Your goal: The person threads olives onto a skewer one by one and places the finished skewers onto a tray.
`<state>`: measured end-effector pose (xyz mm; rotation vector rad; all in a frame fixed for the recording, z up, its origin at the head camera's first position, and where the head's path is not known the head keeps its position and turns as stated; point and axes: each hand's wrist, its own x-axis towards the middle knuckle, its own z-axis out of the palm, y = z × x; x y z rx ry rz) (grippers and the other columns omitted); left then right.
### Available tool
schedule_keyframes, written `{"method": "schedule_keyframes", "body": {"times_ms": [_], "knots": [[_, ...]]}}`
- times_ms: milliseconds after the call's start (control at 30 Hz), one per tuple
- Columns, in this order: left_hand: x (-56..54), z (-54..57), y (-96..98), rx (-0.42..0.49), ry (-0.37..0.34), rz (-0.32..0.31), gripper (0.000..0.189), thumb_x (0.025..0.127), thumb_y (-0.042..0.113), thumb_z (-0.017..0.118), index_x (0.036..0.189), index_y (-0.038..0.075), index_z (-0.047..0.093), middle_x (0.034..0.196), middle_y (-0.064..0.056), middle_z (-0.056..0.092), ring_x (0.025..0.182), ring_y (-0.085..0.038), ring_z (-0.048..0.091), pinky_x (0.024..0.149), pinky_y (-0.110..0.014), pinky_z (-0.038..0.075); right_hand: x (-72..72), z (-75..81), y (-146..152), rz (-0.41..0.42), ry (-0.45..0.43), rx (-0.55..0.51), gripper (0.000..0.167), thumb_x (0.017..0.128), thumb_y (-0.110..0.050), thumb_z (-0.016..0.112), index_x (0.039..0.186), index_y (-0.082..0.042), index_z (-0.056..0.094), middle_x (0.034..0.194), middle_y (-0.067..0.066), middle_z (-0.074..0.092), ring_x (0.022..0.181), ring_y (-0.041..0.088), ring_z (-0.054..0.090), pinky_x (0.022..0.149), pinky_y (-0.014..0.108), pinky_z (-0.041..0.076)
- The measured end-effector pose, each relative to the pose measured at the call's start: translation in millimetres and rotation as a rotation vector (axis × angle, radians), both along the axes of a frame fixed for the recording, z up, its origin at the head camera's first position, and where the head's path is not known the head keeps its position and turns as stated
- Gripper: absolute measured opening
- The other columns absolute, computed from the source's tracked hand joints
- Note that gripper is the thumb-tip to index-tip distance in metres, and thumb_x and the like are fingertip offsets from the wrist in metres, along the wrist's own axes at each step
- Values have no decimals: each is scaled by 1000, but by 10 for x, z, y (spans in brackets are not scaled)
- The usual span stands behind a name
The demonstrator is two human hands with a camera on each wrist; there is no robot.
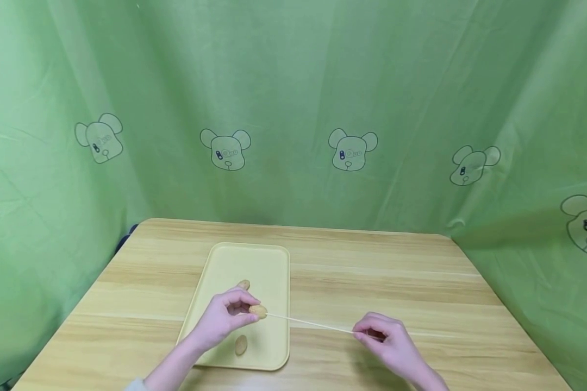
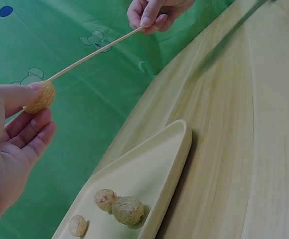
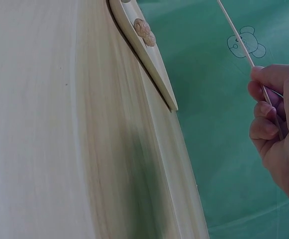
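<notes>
Head view: green curtain (image 1: 283, 81) backs a wooden table (image 1: 372, 271), left grip (image 1: 222, 316) pinching a brown lump (image 1: 258, 311), right grip (image 1: 393, 343) a stick (image 1: 308, 322).

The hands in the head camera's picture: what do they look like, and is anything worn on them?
The left hand and right hand are a person's, both ungloved; no rings, markings or cables show. The edge of a pale greyish sleeve shows on the left forearm; the right forearm is bare as far as it shows.
</notes>
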<state>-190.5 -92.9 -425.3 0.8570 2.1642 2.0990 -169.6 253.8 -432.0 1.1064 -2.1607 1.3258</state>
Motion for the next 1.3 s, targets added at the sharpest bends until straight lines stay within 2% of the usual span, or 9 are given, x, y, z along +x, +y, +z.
{"method": "schedule_keyframes", "body": {"times_ms": [433,733,1067,1300], "knots": [[-1,7,29,3,-8,2,26,76,-1,69,98,-13,60,93,-11,57,83,-9,58,77,-22,52,11,29,-49,-31,-28,4,39,66,24,65,84,-11,66,73,1,60,59,6,49,44,16,41],[10,0,61,32,17,-12,27,74,-1,70,96,-14,60,91,-8,58,84,-7,57,78,-21,52,51,104,-86,-30,-55,-1,38,68,24,64,84,-10,66,73,4,60,61,7,51,46,18,43],[8,-28,105,95,3,-54,27,74,-6,69,96,-17,58,92,-1,58,85,-9,58,79,-22,52,-33,-53,-33,4,-62,-13,37,69,22,65,86,-11,67,74,4,60,62,8,52,46,19,43],[30,-25,132,77,-41,-52,30,73,-4,69,97,-17,57,93,0,59,86,-10,59,79,-24,53,-20,-77,-41,5,-81,-15,34,70,20,65,86,-9,67,75,3,61,62,7,53,47,20,45]]}}
